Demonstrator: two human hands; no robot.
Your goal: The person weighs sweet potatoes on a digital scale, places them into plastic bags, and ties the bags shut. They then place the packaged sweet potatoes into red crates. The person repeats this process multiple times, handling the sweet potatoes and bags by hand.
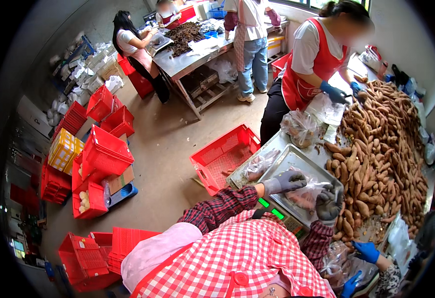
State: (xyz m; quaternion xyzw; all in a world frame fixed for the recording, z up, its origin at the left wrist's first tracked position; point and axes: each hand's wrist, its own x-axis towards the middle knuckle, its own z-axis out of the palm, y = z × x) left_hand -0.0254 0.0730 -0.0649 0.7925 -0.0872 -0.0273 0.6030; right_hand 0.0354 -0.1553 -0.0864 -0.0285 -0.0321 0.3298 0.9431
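Observation:
My left hand, in a grey glove, reaches over the upper left of a metal weighing tray, its fingers curved. A clear plastic bag of sweet potatoes lies in the tray between my hands. At the bag's right side is my right hand, also gloved, with bent fingers. Whether either hand pinches the plastic is hard to make out. Below the tray, a digital scale shows lit green displays. Another bagged portion rests left of the tray.
A large heap of sweet potatoes covers the table at right. Across from me a co-worker handles them, near a filled bag. Another person's blue-gloved hand is at lower right. A red crate stands on the floor at left.

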